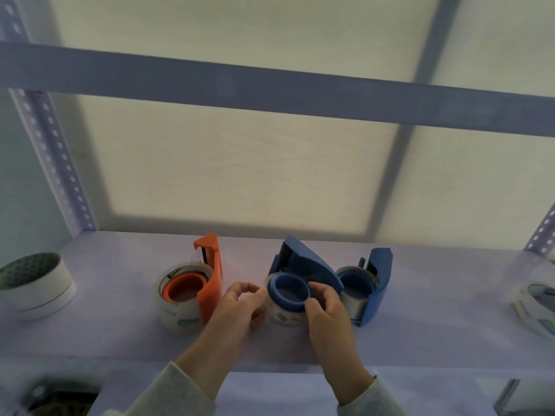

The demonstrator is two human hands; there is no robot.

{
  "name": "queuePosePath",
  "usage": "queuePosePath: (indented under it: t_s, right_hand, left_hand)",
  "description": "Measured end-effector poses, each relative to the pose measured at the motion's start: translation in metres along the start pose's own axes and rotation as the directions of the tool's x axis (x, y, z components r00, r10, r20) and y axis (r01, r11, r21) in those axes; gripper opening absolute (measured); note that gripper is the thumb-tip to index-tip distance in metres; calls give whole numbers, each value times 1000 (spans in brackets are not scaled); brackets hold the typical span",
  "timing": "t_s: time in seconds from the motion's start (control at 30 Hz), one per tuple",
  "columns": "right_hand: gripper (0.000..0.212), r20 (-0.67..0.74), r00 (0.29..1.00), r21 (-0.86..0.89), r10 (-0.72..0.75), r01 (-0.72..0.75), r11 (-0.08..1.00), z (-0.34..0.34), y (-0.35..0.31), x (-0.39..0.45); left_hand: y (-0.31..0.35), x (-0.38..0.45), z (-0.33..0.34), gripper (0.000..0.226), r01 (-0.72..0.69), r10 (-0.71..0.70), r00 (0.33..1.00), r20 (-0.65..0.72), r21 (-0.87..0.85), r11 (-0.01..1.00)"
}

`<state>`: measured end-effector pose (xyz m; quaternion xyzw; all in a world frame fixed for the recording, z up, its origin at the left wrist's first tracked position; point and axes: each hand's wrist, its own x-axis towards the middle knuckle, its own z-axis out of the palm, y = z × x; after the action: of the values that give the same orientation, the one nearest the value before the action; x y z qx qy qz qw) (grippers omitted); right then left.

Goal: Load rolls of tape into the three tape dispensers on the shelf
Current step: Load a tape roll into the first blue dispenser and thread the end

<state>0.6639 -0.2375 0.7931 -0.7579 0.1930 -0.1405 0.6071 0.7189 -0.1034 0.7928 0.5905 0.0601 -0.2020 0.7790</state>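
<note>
Right-edge tape rolls [537,307] cut off

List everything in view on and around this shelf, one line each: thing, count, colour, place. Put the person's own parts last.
orange dispenser: 1, orange, left of centre on the shelf, clear roll on its hub
middle blue dispenser: 1, blue, centre, clear roll on its hub, between both hands
right blue dispenser: 1, blue, right of centre, clear roll on its hub
white tape stack: 1, white, far left of the shelf
spare clear rolls: number unclear, clear, far right edge
shelf: 1, pale lilac board with blue metal posts
left hand: 1, fingers on the middle roll's left side
right hand: 1, grips the middle roll's blue hub
</note>
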Motion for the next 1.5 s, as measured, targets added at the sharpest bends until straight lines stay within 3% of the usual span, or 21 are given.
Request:
queuePosePath:
  t_s: [0.17, 0.3, 0.43, 0.53, 0.63, 0.73, 0.8, 0.9, 1.13, 1.37, 1.5]
  right_hand:
    - [22, 66, 995, 155, 77, -86, 984, 3, -3, -4]
    - [16, 130, 991, 112, 16, -31, 993, 1, -11, -7]
    - [12, 118, 989, 90, -87, 77, 993, -3, -27, -5]
    - [31, 148, 988, 43, -30, 24, 999, -1, -39, -3]
    - [30, 112, 994, 15, 14, -16, 1000, 0, -42, -1]
    - [15, 61, 997, -34, -36, 38, 999, 2, -36, -2]
    - [16, 14, 997, -27, -70, 71, 997, 3, -33, -2]
    - [15, -23, 996, 33, -83, 83, 996, 5, -31, -4]
    - [7, 46, 995, 253, -93, 79, 964, 9, -28, -10]
    - [30, 79, 981, 290, -180, 150, 945, 8, -32, -9]
    - [37, 82, 961, 286, -263, 230, 930, 9, -32, -9]
  left_hand:
    - [8, -2, -5, 45, 16, 42, 973, 226, -250, 968]
    - [16, -8, -8, 61, -39, 148, 938, 314, -326, 945]
    - [16, -23, -5, 61, -134, 178, 910, 374, -141, 981]
    - [10, -31, 2, 64, -208, 161, 898, 409, 71, 976]
    - [5, -34, 7, 63, -272, 173, 888, 426, 182, 945]
    - [4, -36, 6, 63, -316, 196, 880, 432, 225, 922]
    - [3, -36, 5, 65, -326, 206, 882, 423, 234, 916]
    - [2, -35, 4, 68, -318, 212, 897, 389, 233, 919]
    - [0, -33, 0, 73, -302, 204, 904, 376, 221, 927]
    - [0, -32, -2, 80, -278, 186, 912, 367, 215, 936]
    - [4, -34, 3, 58, -249, 210, 910, 359, 64, 966]
